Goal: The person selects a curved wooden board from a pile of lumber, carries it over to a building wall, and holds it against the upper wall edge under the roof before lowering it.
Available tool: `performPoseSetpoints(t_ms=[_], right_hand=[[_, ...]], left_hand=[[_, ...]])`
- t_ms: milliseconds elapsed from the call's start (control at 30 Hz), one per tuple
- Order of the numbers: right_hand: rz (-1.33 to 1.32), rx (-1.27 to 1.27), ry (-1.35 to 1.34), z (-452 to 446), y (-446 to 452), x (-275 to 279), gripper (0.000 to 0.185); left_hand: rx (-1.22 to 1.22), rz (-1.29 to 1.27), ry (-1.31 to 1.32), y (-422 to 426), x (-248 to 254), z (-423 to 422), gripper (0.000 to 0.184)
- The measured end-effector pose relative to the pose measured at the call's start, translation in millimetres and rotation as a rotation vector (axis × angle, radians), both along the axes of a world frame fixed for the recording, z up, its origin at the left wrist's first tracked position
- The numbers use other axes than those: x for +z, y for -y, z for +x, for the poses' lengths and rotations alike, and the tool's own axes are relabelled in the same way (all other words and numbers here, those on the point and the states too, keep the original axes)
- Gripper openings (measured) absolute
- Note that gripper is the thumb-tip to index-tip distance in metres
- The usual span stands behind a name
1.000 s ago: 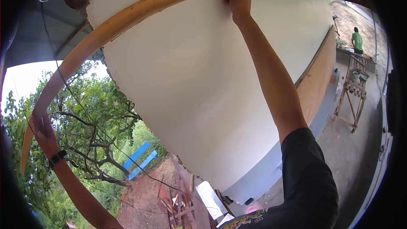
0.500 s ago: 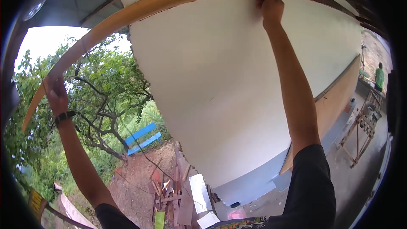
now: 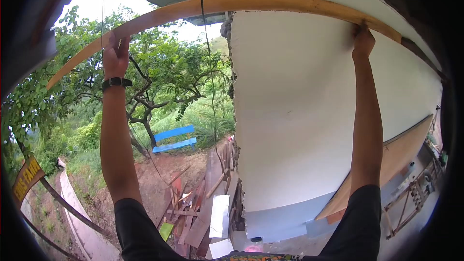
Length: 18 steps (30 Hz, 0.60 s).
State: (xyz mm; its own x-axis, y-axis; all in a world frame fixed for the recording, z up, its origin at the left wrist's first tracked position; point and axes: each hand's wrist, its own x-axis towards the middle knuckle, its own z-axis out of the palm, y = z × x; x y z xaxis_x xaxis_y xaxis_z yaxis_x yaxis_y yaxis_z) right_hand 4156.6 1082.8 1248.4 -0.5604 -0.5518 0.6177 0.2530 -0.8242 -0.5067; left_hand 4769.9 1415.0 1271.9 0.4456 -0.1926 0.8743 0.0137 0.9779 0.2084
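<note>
A long wooden board point(image 3: 270, 2) runs across the top of the view, looking curved through the lens. Its right part lies along the upper white wall point(image 3: 290, 92); the left part sticks out past the wall's rough edge, in front of trees. My left hand point(image 3: 116, 58), with a black band on the wrist, grips the board from below near its left end. Near the right end, my right hand point(image 3: 363, 42) is raised to the lower edge with fingers closed on it. Both arms are stretched upward.
A dark cable point(image 3: 209, 58) hangs before the board. Scrap wood point(image 3: 193, 217) lies below, near a blue bench point(image 3: 174, 139). A plywood panel point(image 3: 386, 164) leans along the wall, with a wooden stand point(image 3: 411, 198) at right. A sign point(image 3: 28, 179) is at lower left.
The view has swung left, so the wall, board and both hands appear farther right. The board looks more level. Both hands keep their hold. The person in green is no longer seen.
</note>
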Motion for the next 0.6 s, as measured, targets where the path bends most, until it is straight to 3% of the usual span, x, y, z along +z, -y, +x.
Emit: performPoseSetpoints(t_ms=[600], right_hand=[[-0.054,0.007,0.038,6,-12,-3,0.044]], left_hand=[[0.041,0.031,0.015,-1,-3,9,0.031]])
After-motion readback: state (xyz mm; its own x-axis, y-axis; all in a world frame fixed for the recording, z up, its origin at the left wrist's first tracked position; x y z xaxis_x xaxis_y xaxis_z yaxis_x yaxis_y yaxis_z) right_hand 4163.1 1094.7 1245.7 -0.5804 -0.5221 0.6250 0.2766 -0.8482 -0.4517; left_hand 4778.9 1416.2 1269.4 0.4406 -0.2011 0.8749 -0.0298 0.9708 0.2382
